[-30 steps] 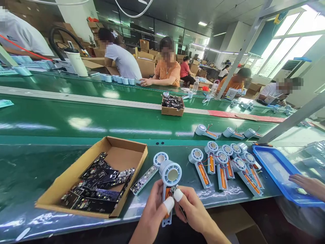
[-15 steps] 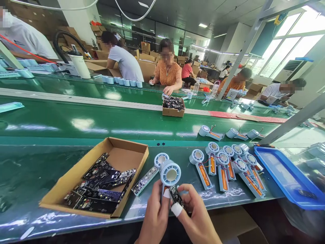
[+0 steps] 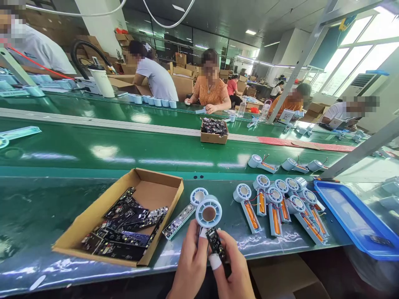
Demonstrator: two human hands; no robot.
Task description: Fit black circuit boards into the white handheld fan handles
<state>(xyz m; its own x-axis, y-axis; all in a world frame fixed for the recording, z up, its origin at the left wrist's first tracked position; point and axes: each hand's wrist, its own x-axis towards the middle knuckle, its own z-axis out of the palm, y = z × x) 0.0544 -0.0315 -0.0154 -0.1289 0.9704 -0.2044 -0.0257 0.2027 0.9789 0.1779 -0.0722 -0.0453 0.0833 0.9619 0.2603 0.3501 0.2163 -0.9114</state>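
Note:
My left hand (image 3: 189, 261) is closed around the handle of a light blue handheld fan body (image 3: 208, 214), its round head pointing up. A black circuit board (image 3: 215, 244) is pinched in my right hand (image 3: 232, 268), close beside that handle; whether the two touch is hard to tell. White wraps cover both thumb tips. Just behind my hands lies another fan body (image 3: 198, 196) with a circuit board (image 3: 181, 220) along its handle. To the left, a shallow cardboard box (image 3: 158, 187) holds several black circuit boards (image 3: 124, 232).
Several fan bodies with orange cells and red wires (image 3: 251, 216) lie to the right, beside a blue tray (image 3: 352, 216). Beyond runs a green conveyor belt (image 3: 156, 151) with more fan bodies (image 3: 262, 162). A small box of boards (image 3: 213, 138) stands before a co-worker (image 3: 212, 91).
My right hand has drawn in closer to the handle, with the board more upright. A light blue part at far left has moved right. The co-worker's hand now has a light blue piece.

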